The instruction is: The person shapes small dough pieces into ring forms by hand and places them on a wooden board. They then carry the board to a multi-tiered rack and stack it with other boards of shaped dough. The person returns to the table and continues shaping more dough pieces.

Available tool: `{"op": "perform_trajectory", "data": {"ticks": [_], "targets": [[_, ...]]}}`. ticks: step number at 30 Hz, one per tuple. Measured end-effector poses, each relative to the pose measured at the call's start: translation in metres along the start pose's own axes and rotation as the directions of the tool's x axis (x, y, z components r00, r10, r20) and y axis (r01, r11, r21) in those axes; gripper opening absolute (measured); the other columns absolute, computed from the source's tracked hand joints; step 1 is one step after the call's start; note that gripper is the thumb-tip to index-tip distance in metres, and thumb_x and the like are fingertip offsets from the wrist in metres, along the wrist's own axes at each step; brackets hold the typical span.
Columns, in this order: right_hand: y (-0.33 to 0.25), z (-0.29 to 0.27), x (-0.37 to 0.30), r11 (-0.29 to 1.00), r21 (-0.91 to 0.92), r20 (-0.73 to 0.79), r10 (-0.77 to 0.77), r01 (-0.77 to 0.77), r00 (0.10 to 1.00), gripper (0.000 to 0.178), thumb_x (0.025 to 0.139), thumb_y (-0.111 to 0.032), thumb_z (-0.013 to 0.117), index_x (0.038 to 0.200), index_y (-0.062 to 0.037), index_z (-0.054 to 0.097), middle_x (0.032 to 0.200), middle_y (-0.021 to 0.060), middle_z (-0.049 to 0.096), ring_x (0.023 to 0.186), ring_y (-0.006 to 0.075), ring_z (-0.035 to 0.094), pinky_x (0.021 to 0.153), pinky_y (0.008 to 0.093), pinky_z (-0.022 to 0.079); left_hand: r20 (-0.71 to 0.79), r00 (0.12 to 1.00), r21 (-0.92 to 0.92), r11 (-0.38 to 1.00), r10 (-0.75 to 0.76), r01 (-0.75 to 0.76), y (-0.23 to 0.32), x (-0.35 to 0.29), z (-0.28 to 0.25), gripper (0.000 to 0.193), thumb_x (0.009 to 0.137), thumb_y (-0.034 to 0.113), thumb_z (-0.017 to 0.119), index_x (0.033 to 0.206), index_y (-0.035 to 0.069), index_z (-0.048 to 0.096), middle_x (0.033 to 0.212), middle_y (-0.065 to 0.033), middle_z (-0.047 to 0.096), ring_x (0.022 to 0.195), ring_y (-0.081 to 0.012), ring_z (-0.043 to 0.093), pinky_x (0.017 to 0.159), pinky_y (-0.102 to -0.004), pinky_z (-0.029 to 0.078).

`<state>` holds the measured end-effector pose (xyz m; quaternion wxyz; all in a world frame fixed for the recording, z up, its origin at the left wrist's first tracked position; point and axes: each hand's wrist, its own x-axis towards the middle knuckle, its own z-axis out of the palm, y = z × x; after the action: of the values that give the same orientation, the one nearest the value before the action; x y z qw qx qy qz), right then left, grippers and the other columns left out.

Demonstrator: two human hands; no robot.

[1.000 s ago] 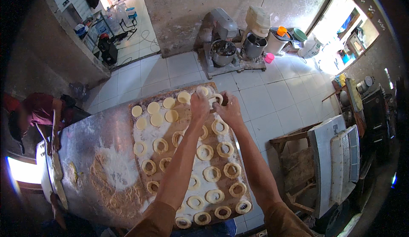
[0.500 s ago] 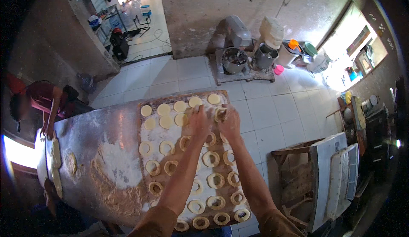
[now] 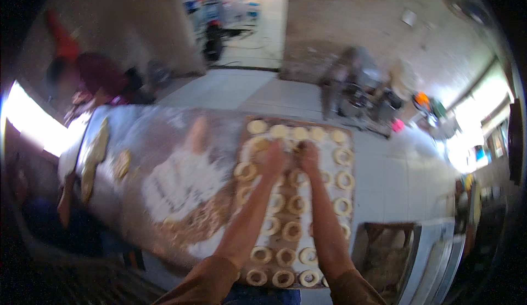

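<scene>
Blur smears the left hand (image 3: 277, 161) and the right hand (image 3: 308, 157), so what they hold cannot be told. The forearms (image 3: 247, 222) hide parts of several dough rings (image 3: 277, 227); the near edge cuts off both sleeves (image 3: 206, 279). Mixers (image 3: 363, 69) at far right and a person (image 3: 101, 75) at far left are blurred.

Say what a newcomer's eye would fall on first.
Likely the rows of pale dough rings on the floury board in the lower centre. Next, the left hand and right hand, side by side near its far end. Then the white flour patch on the table, left of the board.
</scene>
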<state>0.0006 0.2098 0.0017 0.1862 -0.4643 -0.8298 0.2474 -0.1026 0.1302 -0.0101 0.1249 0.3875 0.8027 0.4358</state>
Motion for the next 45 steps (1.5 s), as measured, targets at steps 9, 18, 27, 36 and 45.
{"op": "perform_trajectory", "data": {"ticks": [9, 18, 27, 36, 45], "targets": [[-0.150, 0.044, -0.156, 0.820, 0.390, 0.129, -0.499, 0.419, 0.857, 0.025, 0.073, -0.004, 0.069, 0.098, -0.0036, 0.065, 0.090, 0.0149, 0.066, 0.087, 0.0314, 0.064, 0.077, 0.0414, 0.050, -0.326, 0.927, -0.094, 0.982, -0.187, 0.165, -0.082, -0.183, -0.235, 0.035, 0.077, 0.011, 0.070, 0.108, 0.003, 0.058, 0.106, -0.0169, 0.060, 0.101, -0.0319, 0.060, 0.087, -0.0413, 0.047], [-0.274, 0.142, -0.201, 0.796, -0.034, 0.274, -0.574, 0.605, 0.771, 0.027, 0.072, -0.010, 0.073, 0.093, -0.0027, 0.059, 0.084, 0.0133, 0.063, 0.078, 0.0294, 0.063, 0.073, 0.0392, 0.050, -0.541, 0.841, 0.363, 0.911, 0.034, 0.197, -0.182, -0.232, -0.334, 0.038, 0.080, 0.009, 0.065, 0.115, -0.001, 0.052, 0.103, -0.0197, 0.057, 0.092, -0.0400, 0.057, 0.083, -0.0488, 0.046], [-0.283, 0.105, -0.256, 0.672, 0.735, 0.325, -0.232, -0.090, 0.917, 0.034, 0.073, 0.005, 0.072, 0.098, 0.0005, 0.050, 0.085, 0.0123, 0.064, 0.079, 0.0177, 0.065, 0.070, 0.0304, 0.054, 0.004, 0.965, -0.660, 0.724, -0.262, 0.199, -0.132, -0.239, -0.360, 0.031, 0.088, 0.020, 0.065, 0.109, -0.003, 0.065, 0.096, -0.0120, 0.069, 0.088, -0.0180, 0.065, 0.077, -0.0317, 0.052], [-0.322, 0.090, -0.288, 0.698, 0.712, 0.286, -0.192, -0.074, 0.939, 0.049, 0.077, 0.006, 0.066, 0.118, 0.0012, 0.039, 0.092, 0.0175, 0.066, 0.082, 0.0241, 0.068, 0.070, 0.0331, 0.055, 0.007, 0.989, -0.644, 0.756, -0.149, 0.118, -0.133, -0.237, -0.379, 0.029, 0.090, 0.017, 0.062, 0.114, 0.002, 0.060, 0.096, -0.0070, 0.066, 0.089, -0.0152, 0.063, 0.076, -0.0304, 0.052], [-0.327, 0.081, -0.289, 0.356, 0.757, 0.582, 0.012, -0.548, 0.813, 0.037, 0.093, -0.033, 0.046, 0.108, -0.0001, 0.054, 0.087, 0.0124, 0.062, 0.082, 0.0214, 0.060, 0.078, 0.0350, 0.049, 0.258, 0.961, -0.901, 0.335, -0.100, 0.277, -0.133, -0.243, -0.383, 0.036, 0.080, 0.000, 0.061, 0.112, 0.010, 0.047, 0.098, -0.0023, 0.056, 0.087, -0.0128, 0.057, 0.070, -0.0263, 0.047]]}}
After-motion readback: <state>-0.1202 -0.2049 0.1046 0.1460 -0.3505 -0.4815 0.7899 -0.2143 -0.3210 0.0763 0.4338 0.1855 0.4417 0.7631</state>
